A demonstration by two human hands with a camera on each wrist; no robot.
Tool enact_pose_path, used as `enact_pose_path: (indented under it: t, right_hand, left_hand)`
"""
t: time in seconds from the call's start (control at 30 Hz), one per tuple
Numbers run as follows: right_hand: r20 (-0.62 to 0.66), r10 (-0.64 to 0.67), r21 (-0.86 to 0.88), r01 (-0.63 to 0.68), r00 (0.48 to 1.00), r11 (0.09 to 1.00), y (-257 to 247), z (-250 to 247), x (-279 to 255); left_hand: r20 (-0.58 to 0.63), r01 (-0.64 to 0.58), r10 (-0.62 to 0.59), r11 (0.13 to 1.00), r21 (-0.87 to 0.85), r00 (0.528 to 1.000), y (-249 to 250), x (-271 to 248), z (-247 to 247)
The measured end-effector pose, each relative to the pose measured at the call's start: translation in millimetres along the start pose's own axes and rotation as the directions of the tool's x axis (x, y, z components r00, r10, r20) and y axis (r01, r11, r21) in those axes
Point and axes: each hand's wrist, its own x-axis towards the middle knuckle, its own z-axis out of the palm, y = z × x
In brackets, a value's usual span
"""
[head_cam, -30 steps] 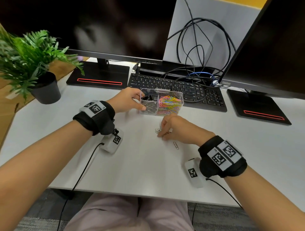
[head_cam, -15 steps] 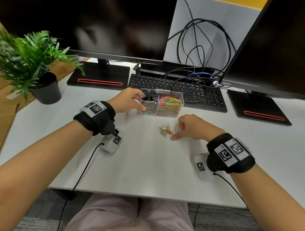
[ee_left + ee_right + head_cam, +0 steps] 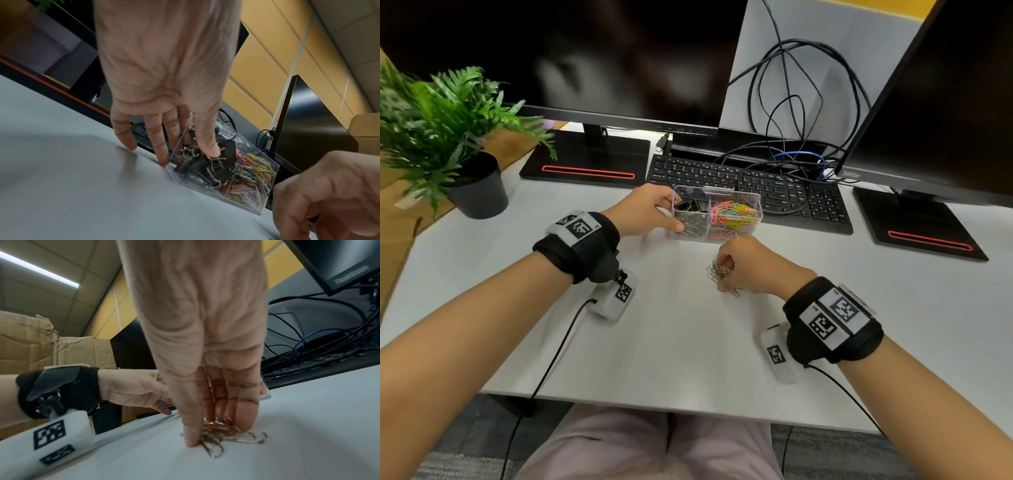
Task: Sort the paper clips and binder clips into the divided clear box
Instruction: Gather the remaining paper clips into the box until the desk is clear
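Left hand (image 3: pixel 645 214) around divided clear box (image 3: pixel 717 236) of clips, right hand (image 3: pixel 751 265) pinching paper clips (image 3: pixel 717 272).

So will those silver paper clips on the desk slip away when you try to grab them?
Probably a bit. The silver paper clips lie flat on the smooth desk, so they likely slide. They look thin and light, and a tangled bunch may lift together under the right hand.

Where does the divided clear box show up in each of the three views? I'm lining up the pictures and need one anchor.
Head: divided clear box sits upper centre, before the keyboard, left hand on its left side.
Left wrist: lower centre-right, under the fingertips.
Right wrist: mostly hidden behind the right hand; only a corner shows.
Shared landmark: the keyboard.
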Motion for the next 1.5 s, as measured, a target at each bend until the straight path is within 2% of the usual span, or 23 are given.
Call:
enact_pose_path:
  t: [0.37, 0.63, 0.9, 1.1, 1.17, 1.37, 1.5]
  right_hand:
    - [0.012, -0.048, -0.022, 0.049, 0.999, 0.999, -4, -3, 3]
    - [-0.044, -0.075, 0.12, 0.079, 0.996, 0.99, 5, -8, 3]
    - [-0.201, -0.032, 0.267, 0.086, 0.979, 0.96, 18, -34, 6]
    - [-0.43, 0.086, 0.392, 0.099, 0.899, 0.915, 18, -75, 17]
    - [-0.481, 0.114, 0.383, 0.092, 0.869, 0.919, 18, -81, 25]
    - [-0.455, 0.084, 0.273, 0.049, 0.887, 0.961, 17, -75, 38]
    - [-0.471, 0.084, 0.31, 0.075, 0.878, 0.948, 22, -70, 34]
  left_hand:
    - [-0.005, -0.007, 0.007, 1.0, 0.007, 1.0, -2, 1, 0]
    - [-0.003, -0.006, 0.006, 1.0, 0.011, 1.0, -4, 2, 0]
    - [-0.011, -0.015, 0.015, 1.0, 0.008, 1.0, -6, 4, 0]
    - [-0.01, -0.015, 0.015, 1.0, 0.001, 1.0, -11, 7, 0]
    - [-0.008, -0.013, 0.013, 1.0, -0.004, 1.0, -11, 7, 0]
    - [-0.011, -0.002, 0.002, 1.0, 0.001, 1.0, -11, 8, 0]
    - [-0.007, 0.0, 0.0, 1.0, 0.001, 1.0, -11, 9, 0]
